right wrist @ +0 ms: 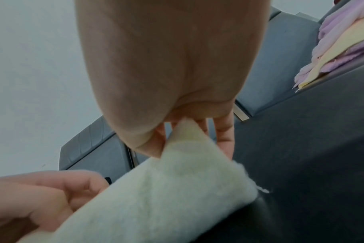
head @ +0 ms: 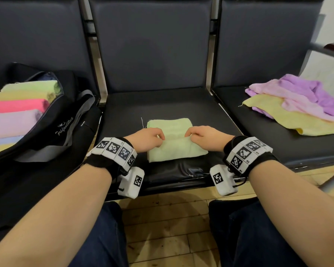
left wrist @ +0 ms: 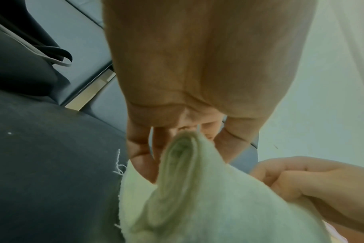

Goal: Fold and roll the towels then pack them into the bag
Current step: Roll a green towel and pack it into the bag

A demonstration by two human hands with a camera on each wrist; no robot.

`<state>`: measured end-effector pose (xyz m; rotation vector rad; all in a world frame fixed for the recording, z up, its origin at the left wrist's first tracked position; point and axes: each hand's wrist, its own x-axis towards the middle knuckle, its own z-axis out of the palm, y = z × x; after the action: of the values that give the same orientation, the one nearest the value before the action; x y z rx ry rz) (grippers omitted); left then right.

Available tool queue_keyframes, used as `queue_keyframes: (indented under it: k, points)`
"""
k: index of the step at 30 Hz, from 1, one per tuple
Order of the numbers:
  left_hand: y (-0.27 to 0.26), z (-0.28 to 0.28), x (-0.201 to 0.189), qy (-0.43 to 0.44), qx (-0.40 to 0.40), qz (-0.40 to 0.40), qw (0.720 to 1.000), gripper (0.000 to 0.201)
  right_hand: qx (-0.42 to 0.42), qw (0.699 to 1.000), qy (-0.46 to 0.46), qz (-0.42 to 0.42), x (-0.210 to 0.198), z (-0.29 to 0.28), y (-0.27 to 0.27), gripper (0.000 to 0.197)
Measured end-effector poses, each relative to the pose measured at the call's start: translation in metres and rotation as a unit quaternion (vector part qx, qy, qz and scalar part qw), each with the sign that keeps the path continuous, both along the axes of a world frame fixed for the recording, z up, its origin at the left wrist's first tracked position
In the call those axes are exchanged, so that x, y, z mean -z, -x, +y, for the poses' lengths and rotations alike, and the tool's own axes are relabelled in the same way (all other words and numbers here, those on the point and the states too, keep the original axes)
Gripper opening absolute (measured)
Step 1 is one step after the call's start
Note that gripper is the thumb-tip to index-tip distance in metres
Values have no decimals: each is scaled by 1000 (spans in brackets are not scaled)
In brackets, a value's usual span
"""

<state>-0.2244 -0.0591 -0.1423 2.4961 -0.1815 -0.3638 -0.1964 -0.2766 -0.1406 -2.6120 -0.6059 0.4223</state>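
So the person is sitting facing a row of dark padded seats, and the light green towel [head: 174, 140] is lying folded on the middle seat [head: 201, 110], right in front of their knees. Both hands are on it: the left hand [head: 146, 138] has its fingers curled over the near part of the towel and is pinching up a layer, and the right hand [head: 204, 136] is doing the same thing from the other side, thumb and fingers closed on the cloth. The left wrist view shows it best, the green towel's end [left wrist: 177, 172] is curled over on itself in a loose spiral with the left fingers [left wrist: 139, 148] behind it and the right hand [left wrist: 314, 184] gripping the fabric beside it. The right wrist view has the towel [right wrist: 156, 189] running as a pale band from the right fingers [right wrist: 224, 131] down toward the left hand [right wrist: 44, 197]. Over on the left seat there's the black bag [head: 52, 130], open, with rolled towels [head: 15, 108] in green, yellow, pink and lilac stacked side by side inside (some script lettering on the bag, too small to read properly). On the right seat sits a loose pile of towels [head: 297, 105], purple and pink crumpled on top of a yellow one, well apart from the green towel. Both wrists carry black bands with white marker blocks.
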Motion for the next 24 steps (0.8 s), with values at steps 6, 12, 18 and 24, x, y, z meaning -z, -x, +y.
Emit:
queue_keyframes:
  k: [6, 12, 18, 24]
  points:
    - [1, 2, 7, -87, 44, -4, 995, 24, -5, 999, 45, 24, 4, 5, 1, 25]
    - [-3, 5, 11, -63, 73, -120, 988, 12, -34, 996, 17, -84, 3, 0, -1, 12]
    - [3, 4, 7, -73, 46, -66, 994, 27, -17, 996, 70, -54, -10, -5, 10, 17]
    - [5, 1, 7, -179, 85, -19, 980, 54, -46, 991, 126, -12, 0, -5, 13, 50]
